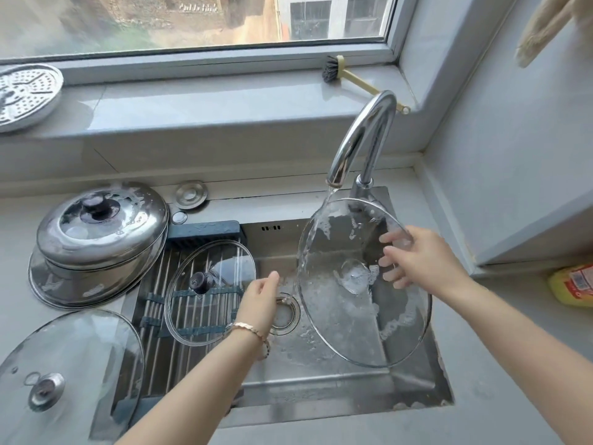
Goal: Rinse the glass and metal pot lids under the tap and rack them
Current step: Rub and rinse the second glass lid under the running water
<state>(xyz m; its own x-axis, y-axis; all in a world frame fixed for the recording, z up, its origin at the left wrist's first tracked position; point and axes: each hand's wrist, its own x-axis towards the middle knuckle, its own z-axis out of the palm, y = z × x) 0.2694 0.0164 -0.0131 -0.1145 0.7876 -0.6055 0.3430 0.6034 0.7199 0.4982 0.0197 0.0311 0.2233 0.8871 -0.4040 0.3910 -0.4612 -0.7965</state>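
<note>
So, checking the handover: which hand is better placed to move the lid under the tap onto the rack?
Probably left: the left hand is free beside the rack, while the right hand grips the glass lid farther away.

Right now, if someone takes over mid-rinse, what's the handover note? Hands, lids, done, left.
Right hand grips the rim of the large glass lid, which is tilted in the sink under the running tap; there are suds on it.
Left hand hangs open over the sink, holding nothing.
Done: the dark-knobbed glass lid lies on the roll-up rack.
Left: finish this rinse and rack it. The sudsy stacked metal lids and the steel-knobbed glass lid wait to the sink's left.
</note>
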